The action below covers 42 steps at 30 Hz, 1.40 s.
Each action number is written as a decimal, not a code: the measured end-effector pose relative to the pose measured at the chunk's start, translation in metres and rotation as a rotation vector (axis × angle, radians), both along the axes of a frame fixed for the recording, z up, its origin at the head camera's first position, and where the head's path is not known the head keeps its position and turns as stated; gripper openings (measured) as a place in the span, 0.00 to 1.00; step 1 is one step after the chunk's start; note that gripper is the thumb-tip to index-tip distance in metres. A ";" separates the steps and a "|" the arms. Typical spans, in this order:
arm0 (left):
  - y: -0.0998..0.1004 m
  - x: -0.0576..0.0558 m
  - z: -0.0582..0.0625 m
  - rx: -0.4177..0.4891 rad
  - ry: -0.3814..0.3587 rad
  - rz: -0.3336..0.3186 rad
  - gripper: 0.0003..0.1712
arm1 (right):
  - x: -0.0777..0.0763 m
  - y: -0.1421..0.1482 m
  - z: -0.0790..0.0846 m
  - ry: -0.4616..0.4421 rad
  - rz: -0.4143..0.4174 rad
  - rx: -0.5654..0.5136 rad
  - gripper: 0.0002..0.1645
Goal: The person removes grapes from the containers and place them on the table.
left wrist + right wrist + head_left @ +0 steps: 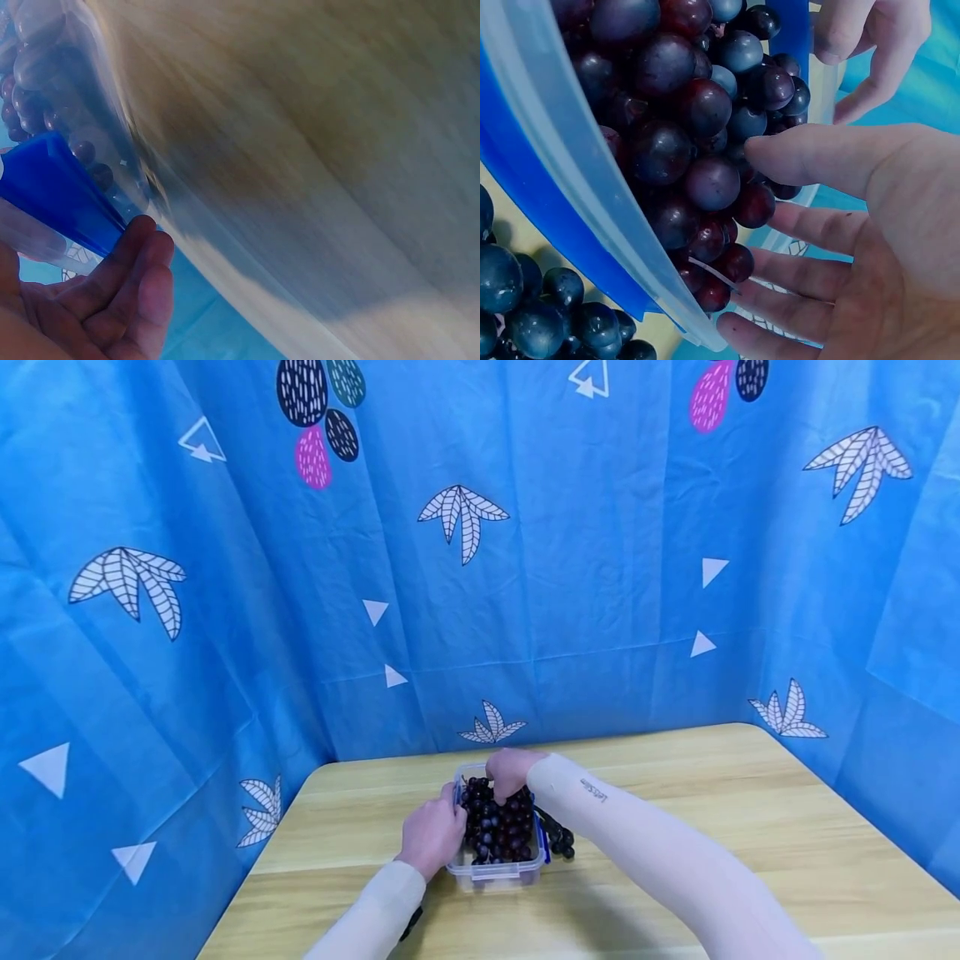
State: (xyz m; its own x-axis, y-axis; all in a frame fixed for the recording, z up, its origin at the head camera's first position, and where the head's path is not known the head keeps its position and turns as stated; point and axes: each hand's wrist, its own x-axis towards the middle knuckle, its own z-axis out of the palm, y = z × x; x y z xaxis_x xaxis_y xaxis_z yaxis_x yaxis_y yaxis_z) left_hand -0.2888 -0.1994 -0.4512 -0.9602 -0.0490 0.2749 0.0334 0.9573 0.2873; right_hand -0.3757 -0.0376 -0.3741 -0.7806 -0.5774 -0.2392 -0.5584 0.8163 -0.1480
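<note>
Right hand (513, 772) seemingly touches grapes (667, 150) inside box (495, 871)

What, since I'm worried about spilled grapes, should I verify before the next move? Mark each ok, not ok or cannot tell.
1. Tub upright on the table: ok.
2. Left hand steadying the tub: ok, it is at the left side.
3. Firmness of that hold: cannot tell.
4. Right hand clear of the grapes: not ok, it is among them.
5. All fruit inside: not ok, another bunch lies outside, right of the tub.
</note>
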 end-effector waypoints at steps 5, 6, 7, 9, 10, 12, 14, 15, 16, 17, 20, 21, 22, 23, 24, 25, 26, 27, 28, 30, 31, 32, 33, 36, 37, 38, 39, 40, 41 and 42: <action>0.000 -0.001 0.000 -0.006 0.007 0.000 0.30 | -0.004 -0.004 -0.004 0.009 -0.009 0.002 0.15; -0.001 -0.002 0.000 -0.008 0.009 0.001 0.30 | -0.005 -0.005 -0.005 0.011 -0.012 0.001 0.17; 0.000 -0.001 0.000 -0.010 0.006 0.004 0.30 | -0.006 -0.006 -0.006 0.007 -0.014 0.000 0.20; 0.000 -0.002 0.000 -0.007 0.004 0.004 0.30 | -0.007 -0.007 -0.007 -0.002 -0.019 -0.007 0.23; 0.000 -0.001 0.000 -0.007 0.003 0.006 0.30 | -0.007 -0.007 -0.008 -0.006 -0.022 -0.007 0.24; 0.000 -0.001 0.000 -0.006 0.002 0.006 0.31 | -0.008 -0.008 -0.010 -0.006 -0.026 -0.002 0.24; 0.000 -0.001 0.000 -0.004 0.004 0.006 0.31 | -0.009 -0.008 -0.011 -0.005 -0.030 0.009 0.24; 0.000 -0.002 0.000 -0.006 0.005 0.007 0.31 | -0.009 -0.008 -0.012 -0.005 -0.032 0.014 0.23; 0.000 -0.002 0.000 -0.006 0.005 0.008 0.31 | -0.009 -0.008 -0.012 -0.003 -0.033 0.020 0.23; -0.001 -0.002 0.000 -0.007 0.005 0.009 0.31 | -0.010 -0.008 -0.012 -0.005 -0.034 0.025 0.22; -0.002 -0.003 -0.001 -0.010 0.003 0.013 0.31 | -0.010 -0.009 -0.013 -0.015 -0.032 0.050 0.21; -0.002 -0.003 -0.001 -0.012 0.002 0.014 0.31 | -0.010 -0.009 -0.013 -0.014 -0.030 0.065 0.21; -0.002 -0.003 -0.001 -0.013 0.002 0.015 0.31 | -0.010 -0.009 -0.013 -0.014 -0.029 0.078 0.21; -0.002 -0.003 -0.001 -0.013 0.004 0.015 0.30 | -0.010 -0.009 -0.013 -0.016 -0.030 0.088 0.21; -0.001 -0.003 -0.001 -0.013 0.004 0.015 0.30 | -0.010 -0.010 -0.013 -0.016 -0.029 0.098 0.21; -0.001 -0.003 -0.001 -0.011 0.005 0.014 0.30 | -0.011 -0.010 -0.013 -0.015 -0.030 0.105 0.20; -0.001 -0.003 -0.001 -0.010 0.007 0.013 0.30 | -0.011 -0.010 -0.013 -0.013 -0.033 0.110 0.20; -0.001 -0.004 -0.001 -0.012 0.008 0.013 0.30 | -0.012 -0.010 -0.014 -0.013 -0.037 0.110 0.20; -0.001 -0.004 -0.001 -0.012 0.009 0.013 0.30 | -0.013 -0.011 -0.014 -0.013 -0.040 0.111 0.19; -0.001 -0.004 -0.001 -0.014 0.010 0.014 0.30 | -0.014 -0.011 -0.015 -0.013 -0.041 0.115 0.19; -0.001 -0.004 -0.001 -0.015 0.010 0.014 0.30 | -0.015 -0.012 -0.016 -0.014 -0.042 0.117 0.19; -0.001 -0.004 -0.001 -0.016 0.011 0.013 0.30 | -0.015 -0.012 -0.016 -0.013 -0.042 0.120 0.19; -0.001 -0.004 -0.001 -0.017 0.013 0.013 0.30 | -0.015 -0.013 -0.016 -0.014 -0.043 0.121 0.18; -0.001 -0.004 -0.001 -0.012 0.019 0.012 0.30 | -0.016 -0.014 -0.017 -0.018 -0.041 0.123 0.18; -0.001 -0.004 -0.001 -0.013 0.022 0.012 0.30 | -0.016 -0.014 -0.017 -0.017 -0.042 0.124 0.18; -0.001 -0.004 -0.001 -0.015 0.026 0.012 0.30 | -0.016 -0.014 -0.016 -0.017 -0.043 0.124 0.18; -0.001 -0.004 -0.001 -0.017 0.029 0.013 0.29 | -0.016 -0.014 -0.016 -0.015 -0.044 0.124 0.18; -0.001 -0.004 -0.001 -0.018 0.030 0.014 0.29 | -0.016 -0.014 -0.016 -0.013 -0.046 0.123 0.18; -0.001 -0.004 -0.001 -0.016 0.030 0.013 0.29 | -0.015 -0.014 -0.016 -0.012 -0.048 0.122 0.18; -0.001 -0.004 -0.001 -0.019 0.031 0.015 0.30 | -0.014 -0.014 -0.015 -0.010 -0.053 0.118 0.18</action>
State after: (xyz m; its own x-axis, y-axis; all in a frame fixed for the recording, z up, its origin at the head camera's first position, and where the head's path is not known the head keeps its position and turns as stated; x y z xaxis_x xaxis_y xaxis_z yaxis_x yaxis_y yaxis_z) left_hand -0.2930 -0.2007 -0.4524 -0.9504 -0.0573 0.3057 0.0281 0.9630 0.2679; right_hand -0.3899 -0.0514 -0.3894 -0.8065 -0.5031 -0.3104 -0.5133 0.8565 -0.0547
